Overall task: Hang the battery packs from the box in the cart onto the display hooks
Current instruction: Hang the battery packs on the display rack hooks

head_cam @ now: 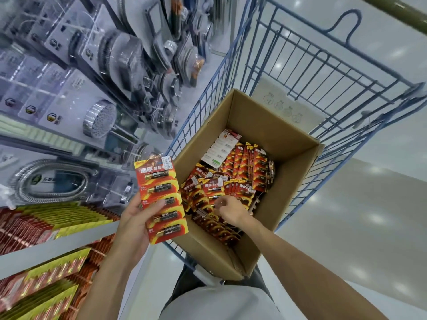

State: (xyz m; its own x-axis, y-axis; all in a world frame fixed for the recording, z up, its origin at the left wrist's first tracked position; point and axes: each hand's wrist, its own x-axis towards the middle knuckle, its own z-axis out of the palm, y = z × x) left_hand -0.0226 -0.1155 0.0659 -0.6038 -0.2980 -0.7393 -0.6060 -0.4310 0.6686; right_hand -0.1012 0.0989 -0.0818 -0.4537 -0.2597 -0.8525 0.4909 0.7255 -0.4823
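Observation:
My left hand (132,224) grips a long red-and-orange battery pack (161,199) upright beside the cart, thumb across its front. The cardboard box (298,172) sits in the blue wire cart (323,72) and holds several red battery packs (251,172), some stacked on edge, some lying flat. My right hand (228,207) reaches down into the box with its fingers curled on the packs lying there; whether it has hold of one is unclear. Hanging battery packs on the display (57,220) fill the lower left.
Shower heads (99,122) and a coiled hose (50,183) in clear packaging hang on the shelving at the left. A white card pack (219,148) lies in the box. Shiny shop floor (369,215) spreads to the right of the cart.

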